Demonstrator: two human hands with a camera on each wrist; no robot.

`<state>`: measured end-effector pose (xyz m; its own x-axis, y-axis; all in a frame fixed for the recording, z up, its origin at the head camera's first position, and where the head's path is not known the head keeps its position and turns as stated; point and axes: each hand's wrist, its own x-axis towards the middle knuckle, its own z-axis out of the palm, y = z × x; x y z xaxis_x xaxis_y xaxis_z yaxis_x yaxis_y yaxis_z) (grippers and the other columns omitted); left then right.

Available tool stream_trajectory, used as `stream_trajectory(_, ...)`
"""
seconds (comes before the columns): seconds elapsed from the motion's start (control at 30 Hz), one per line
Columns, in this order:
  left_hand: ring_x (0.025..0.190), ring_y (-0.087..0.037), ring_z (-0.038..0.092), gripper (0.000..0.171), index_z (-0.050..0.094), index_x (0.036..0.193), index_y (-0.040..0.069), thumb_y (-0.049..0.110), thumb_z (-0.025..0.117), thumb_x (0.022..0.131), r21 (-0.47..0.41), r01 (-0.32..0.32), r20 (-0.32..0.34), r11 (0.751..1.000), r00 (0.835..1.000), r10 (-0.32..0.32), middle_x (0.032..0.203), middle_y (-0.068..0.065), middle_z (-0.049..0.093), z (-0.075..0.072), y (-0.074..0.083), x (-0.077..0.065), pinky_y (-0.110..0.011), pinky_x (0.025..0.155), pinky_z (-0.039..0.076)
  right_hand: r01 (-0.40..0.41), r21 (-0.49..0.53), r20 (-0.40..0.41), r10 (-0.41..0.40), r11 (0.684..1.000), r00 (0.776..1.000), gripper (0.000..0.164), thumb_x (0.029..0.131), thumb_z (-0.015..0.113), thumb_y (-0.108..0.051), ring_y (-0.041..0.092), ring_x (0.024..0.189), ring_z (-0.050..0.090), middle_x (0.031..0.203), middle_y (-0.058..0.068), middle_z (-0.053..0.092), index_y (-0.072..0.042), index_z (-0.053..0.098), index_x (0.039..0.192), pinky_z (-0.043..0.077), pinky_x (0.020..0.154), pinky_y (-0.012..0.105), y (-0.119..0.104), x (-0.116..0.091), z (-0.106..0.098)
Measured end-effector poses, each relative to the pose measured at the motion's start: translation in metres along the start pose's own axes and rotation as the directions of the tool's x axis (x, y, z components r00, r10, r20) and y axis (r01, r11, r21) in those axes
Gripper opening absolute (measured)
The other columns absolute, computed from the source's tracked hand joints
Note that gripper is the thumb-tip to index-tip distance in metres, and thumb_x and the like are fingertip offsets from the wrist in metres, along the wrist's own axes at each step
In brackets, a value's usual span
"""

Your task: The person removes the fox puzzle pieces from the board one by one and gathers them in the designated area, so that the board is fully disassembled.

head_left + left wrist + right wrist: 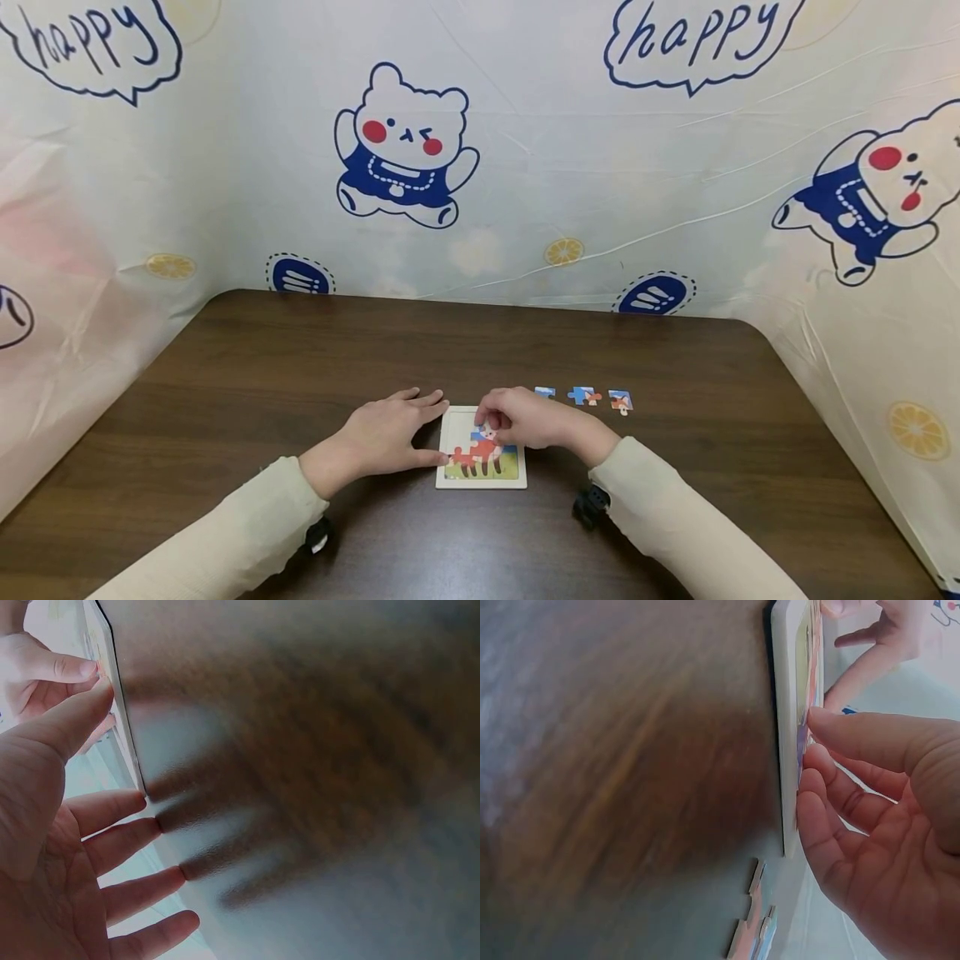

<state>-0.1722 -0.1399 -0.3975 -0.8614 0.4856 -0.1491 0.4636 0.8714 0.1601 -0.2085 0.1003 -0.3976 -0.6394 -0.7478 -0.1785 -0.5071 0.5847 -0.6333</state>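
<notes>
A white-framed puzzle board lies on the brown table, with an orange animal on green partly assembled inside. My left hand rests flat beside the board's left edge, fingers straight, its thumb touching the frame. My right hand curls over the board's upper right part, and its fingertips pinch a blue-and-orange puzzle piece against the board. Three loose pieces lie in a row just behind the right hand; their edges also show in the right wrist view.
A cloth backdrop printed with bears and "happy" bubbles walls in the table at the back and both sides. Bare wood stretches to the left and behind the board. The table's rounded back corners meet the cloth.
</notes>
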Motion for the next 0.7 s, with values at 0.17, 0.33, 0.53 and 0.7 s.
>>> stream_trajectory(0.17,0.14,-0.036,0.046,0.077,0.054,0.144,0.019,0.061,0.071,0.082,0.0,-0.003,-0.002,1.0,1.0,0.003,0.153,-0.005,0.049,-0.0003,-0.0005,0.0003,-0.055,0.098,0.051,-0.015,-0.006,-0.001,0.015,1.0,1.0,0.017,0.09,0.066,0.003,0.01,0.074,0.047,0.088,0.007,0.054,-0.004,0.066,0.105,0.041,0.067,0.021,-0.0007,0.0005,0.0008)
stream_trajectory(0.33,0.14,-0.036,0.046,0.077,0.054,0.144,0.019,0.061,0.071,0.082,0.0,-0.006,-0.002,1.0,1.0,0.006,0.152,-0.005,0.049,0.0003,-0.0007,0.0007,-0.055,0.097,0.051,-0.013,-0.01,-0.001,0.013,1.0,1.0,0.016,0.089,0.066,0.003,0.011,0.074,0.047,0.088,0.006,0.054,-0.005,0.064,0.103,0.041,0.067,0.021,0.0005,0.0017,0.0014)
stream_trajectory(0.53,0.139,-0.036,0.046,0.077,0.054,0.144,0.019,0.061,0.071,0.082,0.009,-0.01,-0.006,1.0,1.0,0.01,0.152,-0.005,0.049,0.0003,-0.0011,0.0011,-0.054,0.097,0.051,-0.017,0.04,-0.008,0.018,0.999,1.0,0.016,0.09,0.067,0.002,0.011,0.075,0.048,0.085,0.002,0.054,-0.007,0.062,0.102,0.042,0.069,0.022,0.0027,0.0023,0.0005)
stream_trajectory(0.7,0.139,-0.036,0.047,0.077,0.054,0.144,0.019,0.061,0.07,0.082,0.015,-0.011,-0.003,1.0,1.0,0.011,0.152,-0.005,0.049,0.0007,-0.0019,0.0019,-0.054,0.096,0.052,-0.019,0.106,-0.013,0.02,0.994,1.0,0.013,0.091,0.065,0.002,0.011,0.077,0.052,0.084,0.0,0.058,-0.006,0.063,0.102,0.045,0.071,0.022,0.0016,0.0013,-0.0023)
